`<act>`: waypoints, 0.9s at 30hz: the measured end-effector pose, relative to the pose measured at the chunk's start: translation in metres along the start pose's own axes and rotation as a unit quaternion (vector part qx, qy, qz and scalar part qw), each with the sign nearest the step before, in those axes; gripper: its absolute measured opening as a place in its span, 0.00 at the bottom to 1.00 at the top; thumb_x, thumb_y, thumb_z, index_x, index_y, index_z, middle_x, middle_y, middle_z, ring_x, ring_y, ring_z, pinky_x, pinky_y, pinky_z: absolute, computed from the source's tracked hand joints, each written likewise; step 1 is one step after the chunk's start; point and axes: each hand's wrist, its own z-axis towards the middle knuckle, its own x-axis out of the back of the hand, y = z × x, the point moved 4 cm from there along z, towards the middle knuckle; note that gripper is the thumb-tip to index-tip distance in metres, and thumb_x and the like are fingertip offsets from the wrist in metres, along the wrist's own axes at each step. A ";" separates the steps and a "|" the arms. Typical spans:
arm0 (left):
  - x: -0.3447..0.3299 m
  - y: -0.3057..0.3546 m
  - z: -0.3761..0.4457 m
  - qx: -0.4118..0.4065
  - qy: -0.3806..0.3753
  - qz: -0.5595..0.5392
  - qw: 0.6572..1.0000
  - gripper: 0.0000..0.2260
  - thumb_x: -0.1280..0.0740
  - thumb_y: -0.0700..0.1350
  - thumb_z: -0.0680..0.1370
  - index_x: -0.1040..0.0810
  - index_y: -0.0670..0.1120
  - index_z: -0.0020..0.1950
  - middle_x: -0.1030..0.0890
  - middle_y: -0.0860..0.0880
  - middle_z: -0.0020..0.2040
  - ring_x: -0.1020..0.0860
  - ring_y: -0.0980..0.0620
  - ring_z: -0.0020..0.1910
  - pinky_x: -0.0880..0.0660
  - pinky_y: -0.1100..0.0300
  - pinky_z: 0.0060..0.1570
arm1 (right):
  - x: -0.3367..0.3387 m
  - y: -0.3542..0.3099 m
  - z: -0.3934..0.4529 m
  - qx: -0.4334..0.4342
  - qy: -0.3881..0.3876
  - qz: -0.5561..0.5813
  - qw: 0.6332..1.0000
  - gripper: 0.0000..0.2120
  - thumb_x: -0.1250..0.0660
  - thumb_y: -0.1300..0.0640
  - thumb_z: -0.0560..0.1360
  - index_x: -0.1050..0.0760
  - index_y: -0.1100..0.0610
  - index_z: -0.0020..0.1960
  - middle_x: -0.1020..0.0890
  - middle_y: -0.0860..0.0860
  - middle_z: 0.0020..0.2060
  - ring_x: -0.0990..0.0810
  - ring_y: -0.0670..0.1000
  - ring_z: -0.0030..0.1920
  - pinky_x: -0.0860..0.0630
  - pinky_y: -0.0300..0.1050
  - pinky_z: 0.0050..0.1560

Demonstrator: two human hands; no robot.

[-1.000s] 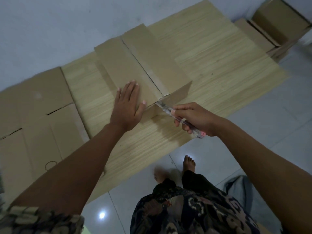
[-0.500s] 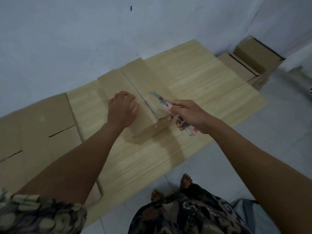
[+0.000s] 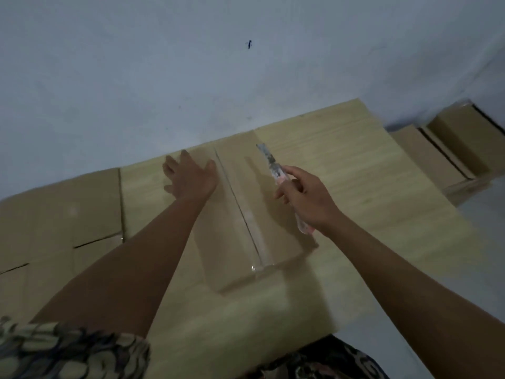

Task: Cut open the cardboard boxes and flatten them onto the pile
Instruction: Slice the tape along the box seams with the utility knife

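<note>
Head view looks down on a taped cardboard box (image 3: 246,222) lying on a pale wood-grain board (image 3: 355,192); the box's far end reaches almost to the wall (image 3: 191,77), its near end stands well back from the board's near edge, with bare board on both long sides and in front; a strip of clear tape (image 3: 254,233) runs along the seam on its top; the left hand (image 3: 191,179) lies flat on the far left part of the box top, fingers straight and spread, gripping nothing; the right hand (image 3: 306,198) is curled round a utility knife (image 3: 276,170), blade end pointing away toward the wall and held above the box's right half, apart from the seam; flattened cardboard (image 3: 54,222) lies on the floor to the left, its edge against the board's left side; more boxes (image 3: 448,149) stand at the far right by the wall, beyond the board's corner; pale floor (image 3: 486,228) shows to the right; the picture is dim and somewhat blurred.
</note>
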 end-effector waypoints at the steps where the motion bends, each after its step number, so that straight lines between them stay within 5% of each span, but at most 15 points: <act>1: -0.005 0.004 0.008 0.051 -0.005 -0.024 0.998 0.37 0.38 0.63 0.79 0.47 0.48 0.82 0.51 0.41 0.82 0.51 0.41 0.81 0.43 0.35 0.73 | 0.002 0.004 0.015 0.002 0.003 -0.015 1.000 0.10 0.37 0.48 0.82 0.24 0.42 0.63 0.14 0.45 0.40 0.16 0.47 0.42 0.19 0.52 0.48; 5: -0.028 0.018 0.028 0.164 -0.003 -0.062 0.985 0.47 0.39 0.72 0.73 0.53 0.49 0.83 0.49 0.40 0.81 0.47 0.39 0.79 0.45 0.34 0.72 | 0.003 0.016 0.062 0.019 -0.015 -0.039 0.999 0.08 0.36 0.49 0.82 0.24 0.40 0.59 0.15 0.44 0.39 0.17 0.45 0.43 0.20 0.52 0.50; 9: -0.042 0.030 0.026 0.146 0.057 0.008 0.988 0.48 0.43 0.77 0.71 0.47 0.50 0.82 0.41 0.39 0.77 0.40 0.37 0.75 0.41 0.36 0.69 | 0.004 0.020 0.096 0.043 -0.053 -0.038 0.997 0.11 0.36 0.49 0.81 0.23 0.42 0.63 0.17 0.44 0.44 0.19 0.46 0.41 0.22 0.46 0.45; 13: -0.050 0.040 0.024 0.065 0.075 0.054 0.994 0.41 0.43 0.76 0.72 0.39 0.53 0.78 0.36 0.39 0.73 0.35 0.36 0.70 0.38 0.38 0.65 | 0.018 0.030 0.119 0.039 -0.055 -0.069 0.995 0.14 0.37 0.48 0.82 0.22 0.44 0.66 0.19 0.40 0.46 0.19 0.45 0.44 0.24 0.43 0.46; 19: -0.062 0.061 0.001 -0.160 -0.002 0.108 0.981 0.30 0.42 0.69 0.78 0.37 0.56 0.76 0.38 0.41 0.75 0.36 0.38 0.71 0.37 0.39 0.67 | 0.055 0.044 0.117 0.015 -0.043 -0.127 0.991 0.18 0.38 0.45 0.79 0.24 0.40 0.68 0.16 0.43 0.55 0.17 0.48 0.51 0.20 0.52 0.55; 27: -0.083 0.075 -0.045 -0.349 -0.070 0.100 0.929 0.26 0.47 0.64 0.79 0.31 0.57 0.75 0.32 0.46 0.72 0.30 0.41 0.68 0.33 0.44 0.63 | 0.095 0.070 0.068 -0.043 -0.094 -0.159 0.982 0.14 0.36 0.50 0.78 0.18 0.32 0.51 0.18 0.41 0.33 0.19 0.47 0.37 0.20 0.52 0.43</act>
